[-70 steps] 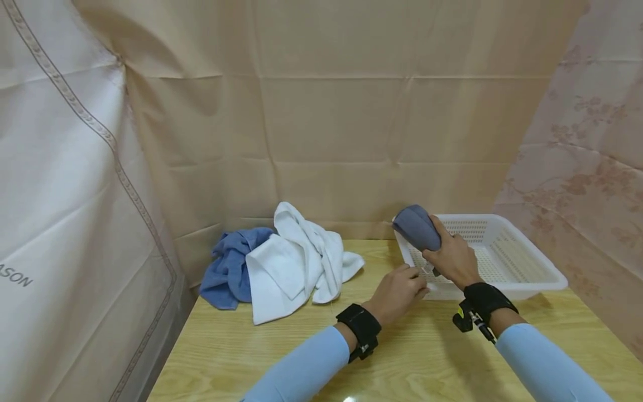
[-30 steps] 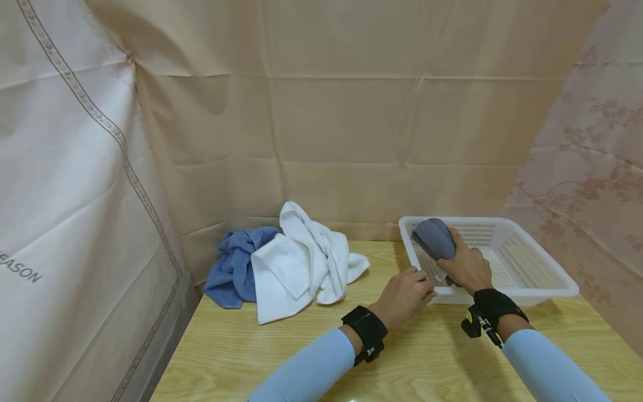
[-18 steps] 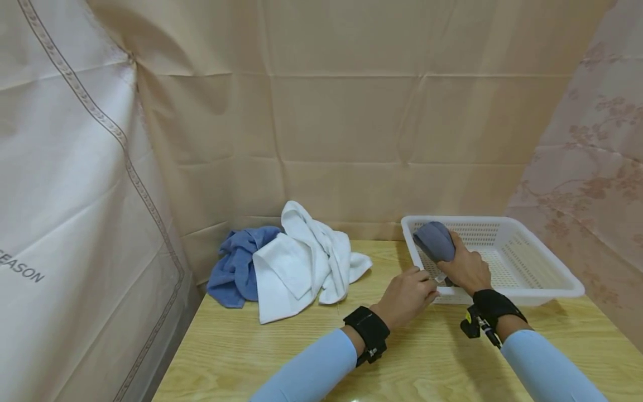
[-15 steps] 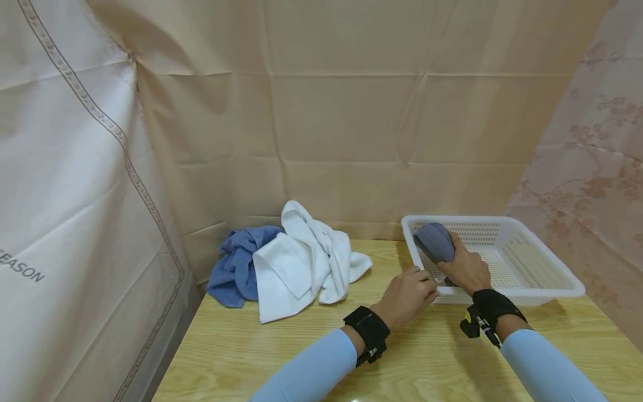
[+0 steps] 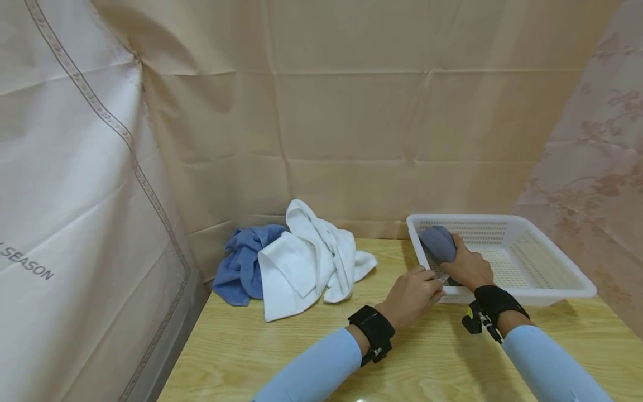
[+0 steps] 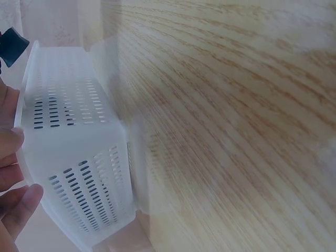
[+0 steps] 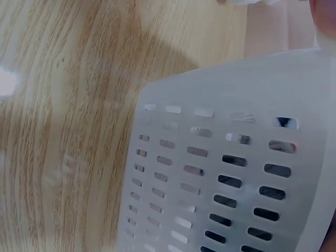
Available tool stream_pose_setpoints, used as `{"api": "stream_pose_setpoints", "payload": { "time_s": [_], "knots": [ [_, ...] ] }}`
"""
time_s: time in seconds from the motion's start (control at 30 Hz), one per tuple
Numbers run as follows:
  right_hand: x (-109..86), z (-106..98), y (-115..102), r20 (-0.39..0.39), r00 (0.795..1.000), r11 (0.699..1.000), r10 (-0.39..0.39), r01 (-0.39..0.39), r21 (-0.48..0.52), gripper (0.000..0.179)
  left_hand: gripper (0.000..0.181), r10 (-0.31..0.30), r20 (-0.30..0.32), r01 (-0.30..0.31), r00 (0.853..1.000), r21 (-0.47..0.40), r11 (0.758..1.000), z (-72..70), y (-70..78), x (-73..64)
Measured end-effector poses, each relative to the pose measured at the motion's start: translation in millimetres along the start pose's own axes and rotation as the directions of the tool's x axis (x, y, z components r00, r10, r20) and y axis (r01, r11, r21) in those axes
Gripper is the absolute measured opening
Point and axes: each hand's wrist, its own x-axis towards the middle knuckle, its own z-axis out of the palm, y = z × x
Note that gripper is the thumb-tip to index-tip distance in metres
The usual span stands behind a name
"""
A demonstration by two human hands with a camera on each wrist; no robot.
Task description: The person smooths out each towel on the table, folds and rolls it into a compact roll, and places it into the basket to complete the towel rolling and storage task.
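My right hand (image 5: 468, 269) grips a rolled grey-blue cloth (image 5: 438, 244) inside the left end of a white perforated plastic basket (image 5: 557, 292). The roll slants, and its lower end is partly hidden by my hands and the rim. My left hand (image 5: 412, 296) holds the basket's near left corner. In the left wrist view its fingertips (image 6: 29, 198) lie over the basket's outer wall (image 6: 79, 142). Through the slots of the basket wall (image 7: 252, 89) in the right wrist view, dark patches show.
A crumpled blue towel (image 5: 241, 268) and a white towel (image 5: 296, 273) lie heaped at the table's back left. The wooden table (image 5: 281, 357) meets a beige cloth backdrop (image 5: 346, 123). A pale sheet hangs at left, a floral one at right.
My right hand has lowered the rolled cloth from above the basket's left rim down inside it. My left hand stays at the near left corner. The head view has shifted slightly.
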Motion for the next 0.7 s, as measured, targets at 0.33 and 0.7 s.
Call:
{"api": "stream_pose_setpoints", "payload": {
  "time_s": [0.33, 0.7],
  "knots": [
    [-1.8, -6.1, -7.1, 0.074, 0.997, 0.999, 0.033, -0.033, -0.002, 0.091, 0.015, 0.003, 0.021, -0.003, 1.0, 0.002, 1.0, 4.1, -1.0, 0.6],
    [0.8, -6.4, -7.4, 0.145, 0.988, 0.998, 0.06, -0.062, 0.009, 0.093, 0.016, 0.016, 0.044, -0.015, 0.999, -0.014, 1.0, 1.4, -3.0, 1.2]
  ]
}}
